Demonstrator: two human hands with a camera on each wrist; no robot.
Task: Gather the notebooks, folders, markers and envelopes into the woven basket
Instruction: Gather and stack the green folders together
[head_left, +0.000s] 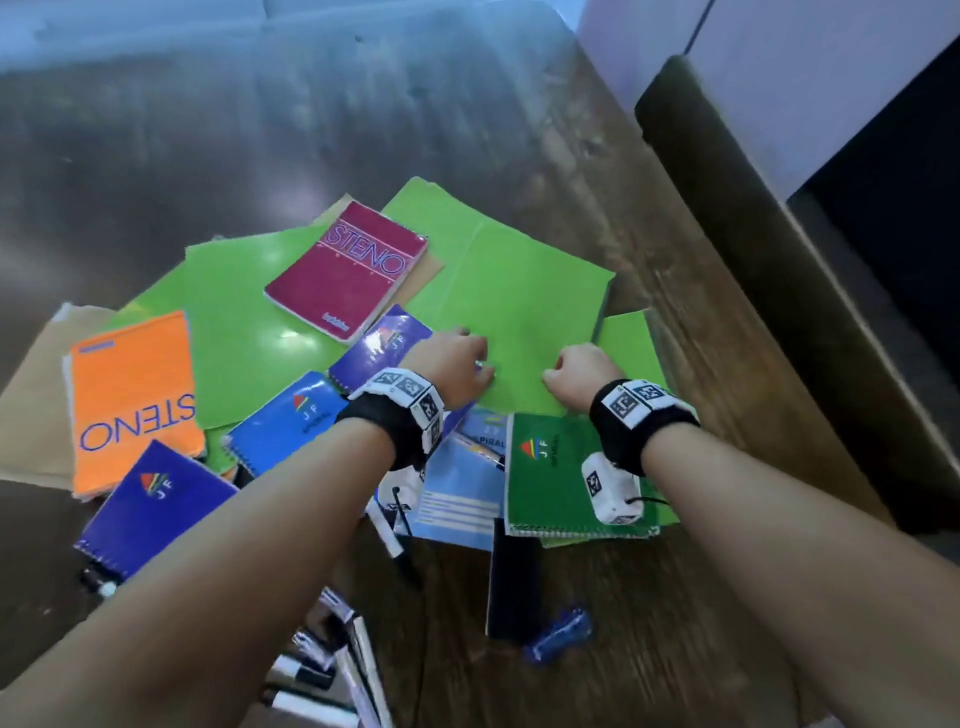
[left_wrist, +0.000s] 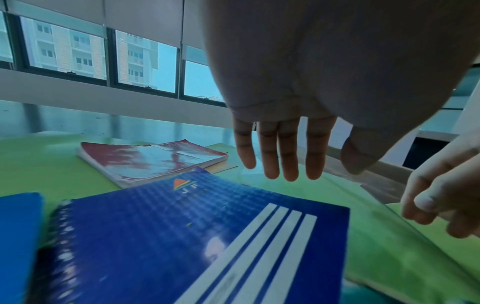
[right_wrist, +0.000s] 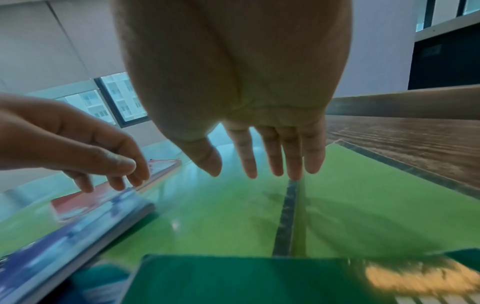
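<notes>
Both my hands hover over a bright green folder (head_left: 519, 301) at the middle of a loose pile. My left hand (head_left: 470, 358) hangs with straight fingers (left_wrist: 270, 164) just above the folder (left_wrist: 389, 236), beyond a dark blue JF notebook (left_wrist: 194, 236). My right hand (head_left: 566, 371) also points relaxed fingers (right_wrist: 293, 164) down at the folder (right_wrist: 221, 216), past a green JF notebook (head_left: 556, 473). Neither hand holds anything. A red STENO notebook (head_left: 348, 270) and an orange one (head_left: 132, 400) lie on other green folders. No basket is in view.
Markers (head_left: 322, 670) lie scattered near the table's front, one white marker (head_left: 384, 530) by my left forearm. A brown envelope (head_left: 31, 405) sticks out at the left. A dark notebook (head_left: 514, 582) and a blue marker (head_left: 558, 636) lie in front. A raised wooden edge (head_left: 779, 291) borders the right.
</notes>
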